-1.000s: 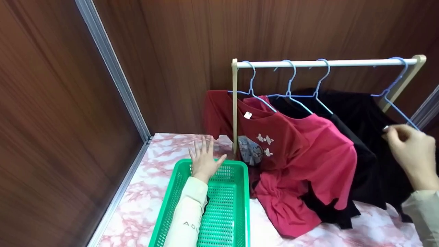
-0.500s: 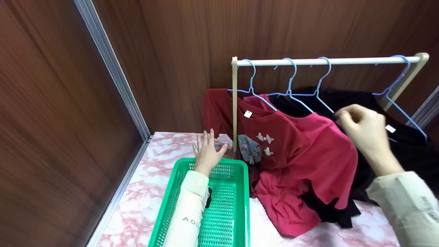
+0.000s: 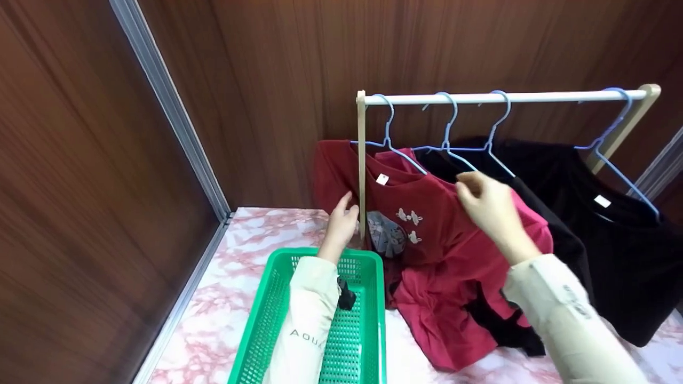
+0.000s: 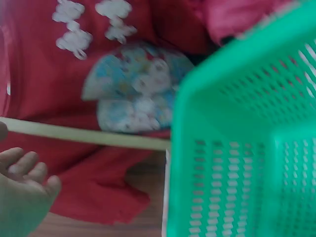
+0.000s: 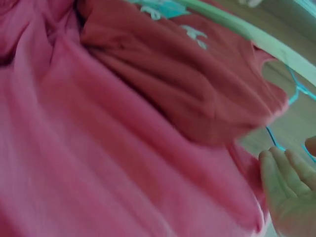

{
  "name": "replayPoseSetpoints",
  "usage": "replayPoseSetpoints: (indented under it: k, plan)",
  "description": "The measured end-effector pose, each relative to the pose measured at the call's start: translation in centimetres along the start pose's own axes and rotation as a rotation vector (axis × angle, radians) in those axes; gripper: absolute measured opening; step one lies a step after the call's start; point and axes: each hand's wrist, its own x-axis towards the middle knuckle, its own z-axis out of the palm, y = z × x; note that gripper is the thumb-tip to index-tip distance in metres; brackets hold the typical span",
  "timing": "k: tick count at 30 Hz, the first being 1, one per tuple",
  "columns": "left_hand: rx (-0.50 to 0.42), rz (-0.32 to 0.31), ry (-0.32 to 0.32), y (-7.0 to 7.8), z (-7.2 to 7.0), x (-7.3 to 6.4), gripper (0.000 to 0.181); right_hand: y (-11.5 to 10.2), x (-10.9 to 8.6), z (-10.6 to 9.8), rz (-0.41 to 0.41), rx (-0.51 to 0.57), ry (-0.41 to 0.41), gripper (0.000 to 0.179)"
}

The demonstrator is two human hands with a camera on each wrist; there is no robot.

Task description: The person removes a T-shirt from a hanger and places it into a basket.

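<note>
Brown wood-grain wall (image 3: 267, 106); pink-marbled white tabletop (image 3: 203, 304). White-railed wooden rack (image 3: 555, 97) holds four — one dark-red top (image 3: 400, 194), one pink top (image 3: 445, 325), two black tops (image 3: 624, 266). One slotted green plastic basket (image 3: 380, 304) alongside. Right hand (image 3: 490, 208) by pink top's shoulder, thumb off fingers, contact unclear; left hand (image 3: 341, 224) near rack's post (image 3: 361, 170), fingers loosely bent. Four slim blue hangers (image 3: 598, 143) — one per top.

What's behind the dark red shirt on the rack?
A pink shirt, then two black shirts farther along the rail. The dark red shirt covers part of the pink one, and the right hand hides some shoulder; those areas cannot be seen.
</note>
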Motion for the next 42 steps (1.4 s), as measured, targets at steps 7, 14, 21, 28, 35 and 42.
replayPoseSetpoints:
  k: [7, 14, 21, 28, 35, 42]
  plan:
    - [-0.049, 0.004, -0.053, 1.3, 0.5, 0.2, 0.061, 0.5, 0.3, 1.9, 0.060, 0.028, -0.176, 0.043]
    - [-0.116, -0.003, -0.092, 1.6, 1.1, 0.4, 0.070, 1.0, 0.3, 3.7, 0.066, 0.040, -0.189, 0.040]
    - [-0.129, -0.005, -0.127, 1.9, 1.5, 0.4, 0.072, 0.9, 0.2, 4.3, 0.103, 0.012, -0.050, 0.029]
    - [-0.129, -0.016, -0.158, 1.7, 1.6, 0.5, 0.070, 0.7, 0.2, 4.0, 0.165, -0.017, 0.058, 0.030]
    - [-0.151, 0.003, -0.158, 1.6, 1.6, 0.5, 0.069, 0.3, 0.4, 3.0, 0.192, 0.000, 0.149, 0.029]
    - [-0.139, 0.026, -0.156, 1.4, 1.7, 0.6, 0.069, 0.2, 0.1, 1.4, 0.169, 0.065, 0.184, 0.027]
